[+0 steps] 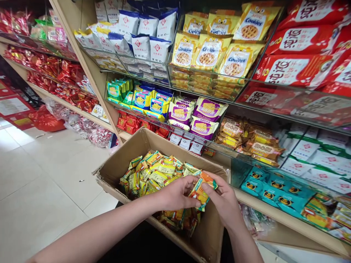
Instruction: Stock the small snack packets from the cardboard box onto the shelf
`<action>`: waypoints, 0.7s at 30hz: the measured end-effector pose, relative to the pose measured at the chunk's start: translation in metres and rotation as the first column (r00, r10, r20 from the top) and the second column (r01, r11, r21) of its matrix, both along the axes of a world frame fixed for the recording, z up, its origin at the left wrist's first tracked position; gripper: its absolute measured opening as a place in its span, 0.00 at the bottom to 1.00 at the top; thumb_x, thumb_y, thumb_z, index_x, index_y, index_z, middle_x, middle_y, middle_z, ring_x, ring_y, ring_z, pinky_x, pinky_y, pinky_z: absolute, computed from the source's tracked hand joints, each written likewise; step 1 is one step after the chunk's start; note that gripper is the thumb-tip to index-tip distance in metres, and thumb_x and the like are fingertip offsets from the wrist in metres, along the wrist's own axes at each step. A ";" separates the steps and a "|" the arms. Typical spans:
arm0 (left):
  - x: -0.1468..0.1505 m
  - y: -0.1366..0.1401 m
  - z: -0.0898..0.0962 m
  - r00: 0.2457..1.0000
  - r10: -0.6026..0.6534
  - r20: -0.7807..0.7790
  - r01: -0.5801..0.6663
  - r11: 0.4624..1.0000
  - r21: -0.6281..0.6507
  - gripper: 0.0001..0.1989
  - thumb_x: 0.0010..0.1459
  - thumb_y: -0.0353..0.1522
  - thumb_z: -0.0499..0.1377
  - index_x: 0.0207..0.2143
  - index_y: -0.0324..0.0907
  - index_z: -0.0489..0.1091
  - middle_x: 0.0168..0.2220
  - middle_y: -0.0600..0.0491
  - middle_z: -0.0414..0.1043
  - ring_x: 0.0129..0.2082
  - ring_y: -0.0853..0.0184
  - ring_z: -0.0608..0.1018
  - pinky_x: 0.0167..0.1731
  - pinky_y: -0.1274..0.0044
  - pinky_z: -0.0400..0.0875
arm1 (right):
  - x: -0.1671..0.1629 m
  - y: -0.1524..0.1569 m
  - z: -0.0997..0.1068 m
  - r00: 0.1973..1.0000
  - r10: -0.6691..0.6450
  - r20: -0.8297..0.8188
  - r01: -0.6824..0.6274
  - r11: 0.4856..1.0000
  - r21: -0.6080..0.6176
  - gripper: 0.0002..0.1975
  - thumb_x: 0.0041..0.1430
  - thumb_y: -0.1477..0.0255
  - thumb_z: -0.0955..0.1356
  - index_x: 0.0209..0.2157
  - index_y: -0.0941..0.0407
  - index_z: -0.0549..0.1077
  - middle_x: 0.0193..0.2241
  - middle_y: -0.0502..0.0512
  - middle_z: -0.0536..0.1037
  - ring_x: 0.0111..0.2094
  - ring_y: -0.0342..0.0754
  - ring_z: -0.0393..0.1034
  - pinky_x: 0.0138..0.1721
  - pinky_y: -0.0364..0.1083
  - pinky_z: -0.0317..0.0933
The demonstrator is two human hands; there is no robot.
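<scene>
Between them, my left hand (183, 193) and my right hand (221, 195) hold a small orange, yellow and green candy packet (202, 190). Both thumbs press on its front face, the left near the lower edge and the right near the upper edge. The fingers behind the packet are partly hidden, so I cannot tell whether more than one packet is held. Under my hands stands an open cardboard box (120, 155), tilted in view. Many small yellow-green candy packets (159, 175) lie loose in it, some hidden by my left hand and forearm.
Glass-fronted shelves rise behind the box, with cookie packs (207, 54), purple-and-white soda biscuits (204, 124), red packs (285, 69) and teal packets (276, 186). Similar orange-green packets (318, 212) lie at lower right. Red bags (49, 117) sit on the tiled floor (41, 182) at left.
</scene>
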State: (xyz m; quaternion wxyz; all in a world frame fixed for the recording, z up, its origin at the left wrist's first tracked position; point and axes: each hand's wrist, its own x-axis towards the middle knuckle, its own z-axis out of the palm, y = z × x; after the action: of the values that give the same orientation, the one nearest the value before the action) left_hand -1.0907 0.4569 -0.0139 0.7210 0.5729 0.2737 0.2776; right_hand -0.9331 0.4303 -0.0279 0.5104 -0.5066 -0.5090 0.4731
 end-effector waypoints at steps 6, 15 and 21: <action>-0.013 0.000 0.000 0.973 0.150 -0.176 -0.119 0.977 0.177 0.16 0.50 0.33 0.58 0.42 0.40 0.61 0.30 0.56 0.66 0.26 0.73 0.68 0.28 0.80 0.64 | 0.033 -0.009 0.002 0.937 -0.266 -0.228 0.253 0.964 -0.086 0.17 0.40 0.68 0.74 0.34 0.57 0.70 0.32 0.53 0.74 0.32 0.45 0.68 0.32 0.43 0.64; -0.081 -0.027 0.000 0.595 0.378 -0.709 0.283 0.727 0.626 0.12 0.58 0.34 0.50 0.43 0.46 0.66 0.38 0.52 0.71 0.38 0.65 0.73 0.39 0.75 0.65 | 0.122 0.031 -0.069 0.671 -0.731 -0.125 0.733 0.679 -0.037 0.24 0.33 0.66 0.75 0.36 0.58 0.70 0.32 0.51 0.72 0.33 0.43 0.67 0.41 0.47 0.62; -0.079 -0.033 -0.010 0.507 0.463 -0.727 0.353 0.658 0.665 0.12 0.60 0.33 0.45 0.41 0.46 0.66 0.35 0.53 0.72 0.35 0.67 0.74 0.36 0.76 0.67 | 0.134 0.121 -0.134 0.766 -0.582 0.273 0.576 0.810 0.111 0.24 0.39 0.56 0.69 0.34 0.60 0.70 0.31 0.58 0.74 0.32 0.48 0.69 0.37 0.48 0.62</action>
State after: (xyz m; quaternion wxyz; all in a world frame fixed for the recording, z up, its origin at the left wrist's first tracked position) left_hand -1.1698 0.4243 -0.0244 0.1692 0.8624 0.4723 0.0672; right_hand -0.7992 0.5514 -0.1615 0.5547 -0.6978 -0.4032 0.2068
